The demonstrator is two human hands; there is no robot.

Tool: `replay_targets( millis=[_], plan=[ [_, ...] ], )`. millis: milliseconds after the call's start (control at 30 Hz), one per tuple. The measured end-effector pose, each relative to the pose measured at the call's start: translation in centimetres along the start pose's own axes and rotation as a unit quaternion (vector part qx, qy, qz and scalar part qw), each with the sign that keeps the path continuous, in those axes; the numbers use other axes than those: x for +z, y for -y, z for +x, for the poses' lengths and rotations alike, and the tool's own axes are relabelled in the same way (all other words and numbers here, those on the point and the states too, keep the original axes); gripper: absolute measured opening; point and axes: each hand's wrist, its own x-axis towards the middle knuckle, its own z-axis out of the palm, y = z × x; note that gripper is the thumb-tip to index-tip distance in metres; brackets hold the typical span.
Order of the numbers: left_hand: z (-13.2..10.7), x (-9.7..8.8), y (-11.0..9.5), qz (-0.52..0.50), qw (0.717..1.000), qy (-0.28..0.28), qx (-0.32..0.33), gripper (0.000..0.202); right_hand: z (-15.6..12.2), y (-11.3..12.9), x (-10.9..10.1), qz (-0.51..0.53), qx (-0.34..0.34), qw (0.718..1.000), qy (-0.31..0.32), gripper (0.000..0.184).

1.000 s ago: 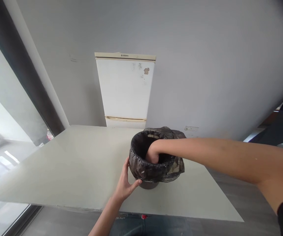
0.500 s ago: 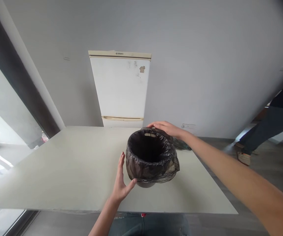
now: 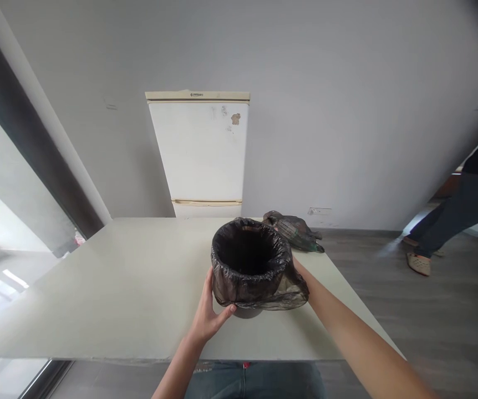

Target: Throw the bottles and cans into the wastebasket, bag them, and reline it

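A trash bin (image 3: pixel 245 313) stands on the white table, lined with a black plastic bag (image 3: pixel 249 285) folded over its rim. The bag hangs loose on the right and hides most of the bin. My left hand (image 3: pixel 210 316) is wrapped against the bin's left side, thumb across the front low down and fingers along the side. My right hand (image 3: pixel 298 267) reaches behind the bag's right side; its fingers are hidden by the plastic. Behind it, a second, crumpled dark plastic bag (image 3: pixel 295 231) lies at the table's back right, with something unclear inside.
The pale table (image 3: pixel 147 288) has its front edge close to my body. A white refrigerator (image 3: pixel 201 149) stands beyond it against the grey wall. At the far right, a person's legs (image 3: pixel 451 213) show on the wooden floor.
My right hand has come down from the bin's back rim to its right side, uncovering the crumpled bag behind. My left hand has closed in against the bin.
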Motion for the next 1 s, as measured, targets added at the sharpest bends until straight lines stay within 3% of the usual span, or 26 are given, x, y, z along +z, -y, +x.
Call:
replay_targets(
  millis=[67,167,300,367,467,600,700,800,1000],
  plan=[
    [-0.1,0.0,0.2,-0.007,1.0,-0.004,0.001,0.107,0.0,0.5,-1.1,0.043,-0.013,0.999,-0.007,0.07],
    [0.0,0.0,0.1,-0.028,1.0,-0.007,0.001,0.111,-1.2,1.8,-3.3,0.097,-0.07,0.99,-0.072,0.057],
    [1.3,-0.5,-1.5,-0.077,0.996,-0.035,0.017,0.117,-5.8,4.1,-4.1,0.013,-0.155,0.976,-0.152,0.043],
    [2.4,-0.9,-2.6,-0.112,0.991,-0.058,0.035,0.118,-8.0,4.5,-3.0,-0.041,-0.174,0.972,-0.152,0.048],
    [4.1,-0.9,-3.8,-0.162,0.983,-0.065,0.05,0.124,-9.7,3.5,-0.4,-0.051,-0.151,0.98,-0.122,0.059],
    [5.1,0.2,-3.5,-0.227,0.973,-0.016,0.027,0.125,-9.3,0.1,3.2,0.051,-0.075,0.987,-0.129,0.067],
    [5.0,0.8,-3.1,-0.234,0.972,0.006,0.008,0.123,-8.8,-1.7,4.4,0.106,-0.016,0.983,-0.147,0.071],
    [4.5,0.4,-3.3,-0.203,0.979,-0.009,0.009,0.128,-9.0,-2.3,3.3,0.067,-0.02,0.991,-0.117,0.078],
    [2.8,-1.7,-3.0,-0.137,0.99,-0.02,0.019,0.123,-11.0,-4.6,-2.0,0.018,-0.008,1.0,-0.011,0.088]
  ],
)
